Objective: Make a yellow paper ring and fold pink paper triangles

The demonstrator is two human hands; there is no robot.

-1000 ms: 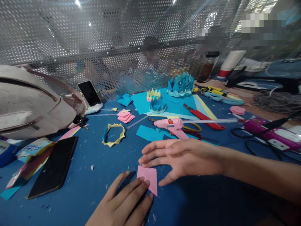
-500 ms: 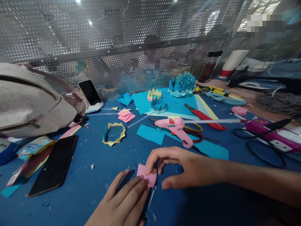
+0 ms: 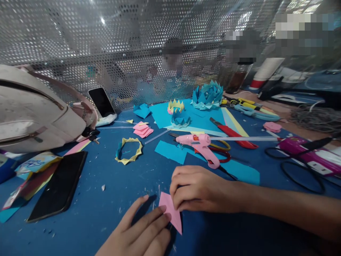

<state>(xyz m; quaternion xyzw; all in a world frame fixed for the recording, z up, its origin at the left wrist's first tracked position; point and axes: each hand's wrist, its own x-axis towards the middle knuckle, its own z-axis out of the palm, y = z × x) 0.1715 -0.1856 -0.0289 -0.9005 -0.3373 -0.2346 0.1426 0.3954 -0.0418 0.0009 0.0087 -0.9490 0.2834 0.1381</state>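
A small square of pink paper [image 3: 174,217] lies on the blue table, folded over into a pointed triangle. My left hand [image 3: 142,227] is spread flat, with its middle fingertips pressing on the paper's left side and the index finger stretched apart. At the paper's right edge, my right hand [image 3: 199,188] has its fingers closed in a pinch; the thumb tip is partly hidden. Beyond the hands lie a pink glue gun [image 3: 197,142] with a clear glue stick and a piece of blue paper [image 3: 170,152]. A zigzag ring of yellow and blue folded paper [image 3: 129,151] sits further left.
Several pink paper squares [image 3: 143,129] are stacked farther back. Folded blue paper flowers [image 3: 207,95] stand near the perforated metal screen [image 3: 119,53]. A black phone [image 3: 58,186] and a pale backpack [image 3: 39,110] are at left. Red-handled scissors [image 3: 226,156] and a purple power strip [image 3: 309,156] lie right.
The pink paper has gone from a nearly flat square to a folded triangle. My right hand's fingers have closed at its edge, while my left hand stays pressed on it.
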